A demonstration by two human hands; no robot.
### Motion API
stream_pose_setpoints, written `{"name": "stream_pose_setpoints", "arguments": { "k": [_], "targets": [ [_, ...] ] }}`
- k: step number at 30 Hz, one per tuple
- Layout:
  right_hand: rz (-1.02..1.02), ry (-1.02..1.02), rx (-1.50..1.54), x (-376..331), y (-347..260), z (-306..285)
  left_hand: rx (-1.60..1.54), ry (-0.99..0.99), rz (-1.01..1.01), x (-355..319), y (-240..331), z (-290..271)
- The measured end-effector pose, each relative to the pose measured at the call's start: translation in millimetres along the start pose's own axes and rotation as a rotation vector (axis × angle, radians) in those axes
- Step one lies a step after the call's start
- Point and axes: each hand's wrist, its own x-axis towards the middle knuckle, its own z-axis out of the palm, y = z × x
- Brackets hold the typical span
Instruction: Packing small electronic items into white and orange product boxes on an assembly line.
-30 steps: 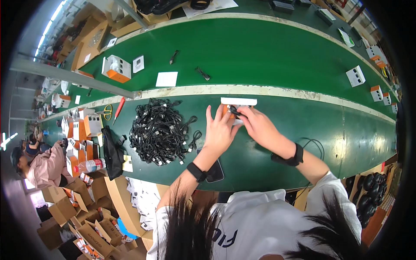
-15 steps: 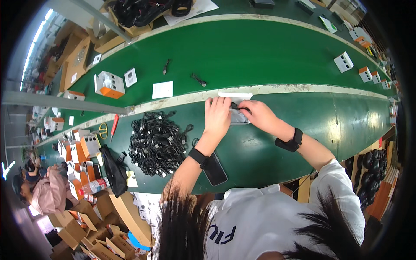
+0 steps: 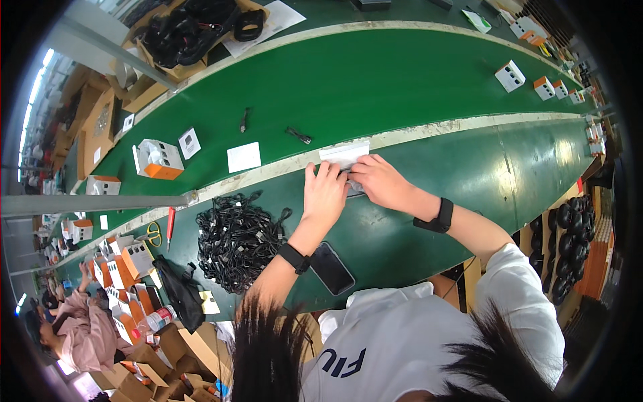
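At the near edge of the belt lies a small package with a white flap [image 3: 344, 153] and a grey part below it; whether it is a box or a bag I cannot tell. My left hand [image 3: 325, 192] holds its left side with bent fingers. Pressed together over its middle are the fingers of my right hand [image 3: 384, 183], hiding what is between them. A heap of black cables [image 3: 238, 241] lies left of my left forearm. Beside that forearm is a dark phone [image 3: 333, 269], lying flat on the green table [image 3: 415, 241].
Two single cables [image 3: 299, 135] and a white sheet [image 3: 244, 157] lie on the green belt [image 3: 375, 80]. An open white-and-orange box [image 3: 161, 159] stands farther left. A red-handled tool [image 3: 170, 224], yellow scissors [image 3: 154, 233] and a black pouch [image 3: 179, 295] lie beyond the heap. Another person [image 3: 90, 328] is at far left.
The dark cable seen at my fingers before is now out of sight. My right hand has closed in toward my left over the package. The whole view has shifted slightly.
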Motion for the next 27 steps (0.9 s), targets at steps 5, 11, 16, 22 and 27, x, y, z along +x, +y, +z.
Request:
{"name": "stream_pose_setpoints", "arguments": {
  "k": [5,11,16,22,27],
  "targets": [
    [0.128,0.115,0.323,-12.8,-0.1,-12.5,0.018,0.027,-0.004,-0.1,-1.9,3.6],
    [0.253,0.426,0.465,-17.3,6.7,27.3,-0.106,0.074,-0.08,3.2,10.2,14.7],
    [0.431,0.683,0.877,-26.5,-13.4,63.6,-0.095,0.118,-0.067,-3.6,15.9,18.7],
    [0.329,0.531,0.514,-37.1,-4.5,64.1,-0.658,0.195,-0.157,-17.7,13.1,16.9],
    [0.333,0.519,0.538,-31.5,-5.5,66.4,-0.55,0.389,-0.448,-31.1,8.7,23.5]
  ]
}}
